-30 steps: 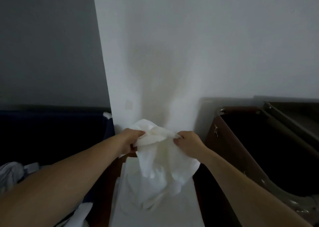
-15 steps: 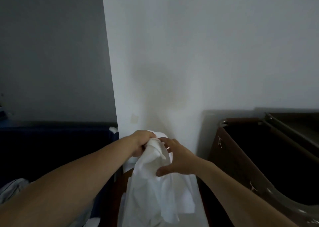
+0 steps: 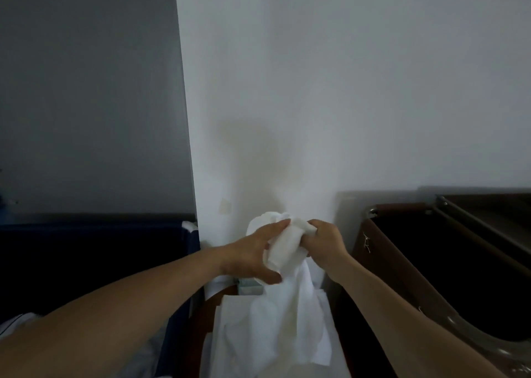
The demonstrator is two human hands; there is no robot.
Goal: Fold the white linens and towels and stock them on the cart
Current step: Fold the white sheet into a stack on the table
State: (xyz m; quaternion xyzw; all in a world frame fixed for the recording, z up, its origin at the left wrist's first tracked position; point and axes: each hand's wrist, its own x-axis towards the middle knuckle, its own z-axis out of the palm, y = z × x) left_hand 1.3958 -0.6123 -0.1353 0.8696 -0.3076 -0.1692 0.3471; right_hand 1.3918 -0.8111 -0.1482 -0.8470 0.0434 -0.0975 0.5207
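Observation:
A bunched white linen (image 3: 284, 291) hangs in front of the white wall, held up at its top by both hands. My left hand (image 3: 253, 254) wraps around the cloth from the left, thumb under and fingers over the top. Gripping the upper right edge of the same cloth is my right hand (image 3: 324, 241), almost touching the left. The cloth's lower part drapes down onto a flat white linen surface (image 3: 227, 334) below.
A dark blue bin (image 3: 94, 262) stands to the left, with pale fabric (image 3: 14, 323) at its lower corner. A dark brown cart bag with a metal frame (image 3: 431, 262) stands to the right. The white wall (image 3: 316, 90) is close ahead.
My hands, spread along the cloth's top edge a second ago, have come together. The right hand opened briefly, then gripped the cloth beside the left. The linen now hangs bunched and higher.

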